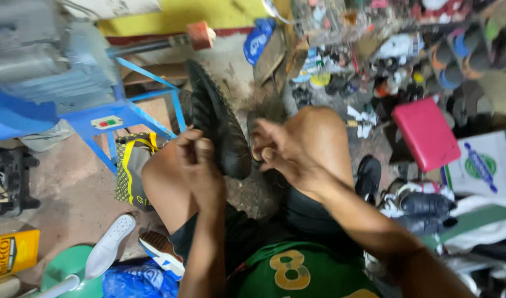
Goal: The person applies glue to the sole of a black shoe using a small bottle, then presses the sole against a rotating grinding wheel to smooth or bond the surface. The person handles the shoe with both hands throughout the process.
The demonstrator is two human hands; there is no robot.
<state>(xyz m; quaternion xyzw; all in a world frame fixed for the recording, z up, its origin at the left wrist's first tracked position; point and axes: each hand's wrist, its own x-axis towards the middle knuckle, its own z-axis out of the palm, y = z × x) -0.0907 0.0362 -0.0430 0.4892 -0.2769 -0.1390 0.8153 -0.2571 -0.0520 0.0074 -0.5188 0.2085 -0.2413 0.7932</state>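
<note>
A black shoe (217,118) stands on end between my knees, its sole turned left and its toe pointing up and away. My left hand (196,160) is closed against the shoe's lower left edge, fingers pinched together near the heel. My right hand (280,152) hovers just right of the shoe, over my right knee, with fingers curled and the thumb tip pressed to them; whether something thin is pinched there I cannot make out.
A blue metal stand (126,113) with a machine stands at the left. A white insole (109,245) and a sneaker (162,251) lie by my left leg. A red stool (426,132), a white box (484,165) and piled shoes (424,207) crowd the right.
</note>
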